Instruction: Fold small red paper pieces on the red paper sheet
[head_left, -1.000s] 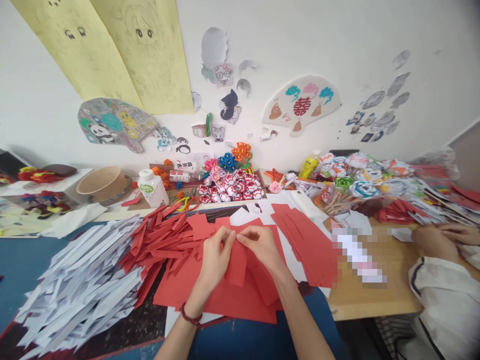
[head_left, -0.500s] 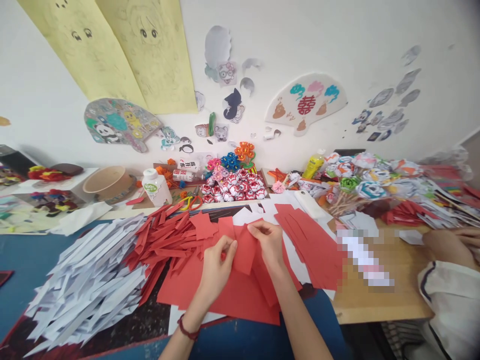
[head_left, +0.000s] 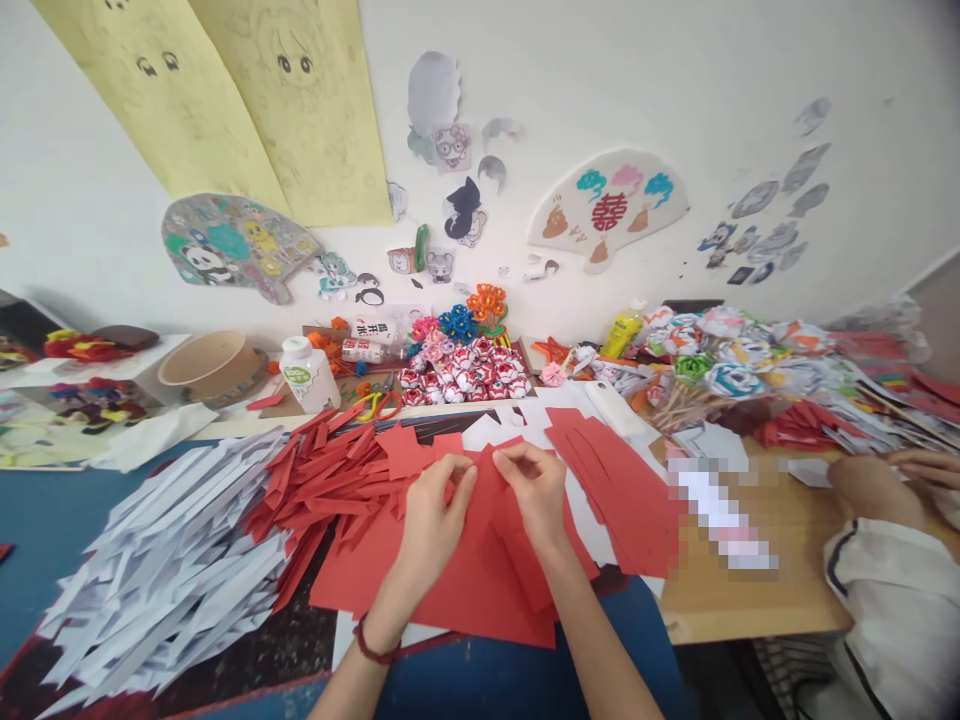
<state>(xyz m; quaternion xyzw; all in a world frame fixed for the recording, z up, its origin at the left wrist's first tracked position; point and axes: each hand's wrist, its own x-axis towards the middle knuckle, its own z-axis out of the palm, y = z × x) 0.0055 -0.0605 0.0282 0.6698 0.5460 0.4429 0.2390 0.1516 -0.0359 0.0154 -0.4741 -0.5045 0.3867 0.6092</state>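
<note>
A small piece of red paper (head_left: 485,490) is between my two hands, over larger red sheets (head_left: 480,600). My left hand (head_left: 435,505) pinches its upper left side, thumb and forefinger together. At the upper right, my right hand (head_left: 534,490) pinches it the same way. The paper's outline blends into the red sheets below. To the left of my hands lies a heap of folded red paper strips (head_left: 330,480), and beyond it a big heap of folded white paper strips (head_left: 180,560).
More red sheets (head_left: 607,490) lie to the right. Behind stand a white bottle (head_left: 310,375), scissors (head_left: 386,402), red-and-white paper flowers (head_left: 465,375) and a yellow bottle (head_left: 622,330). A co-worker's sleeve (head_left: 896,600) is at the far right, beside paper flowers on sticks (head_left: 731,350).
My left hand has moved up to the paper's top edge, close to my right hand. The paper's lower part, which hung plainly visible, no longer stands out. The view has shifted slightly.
</note>
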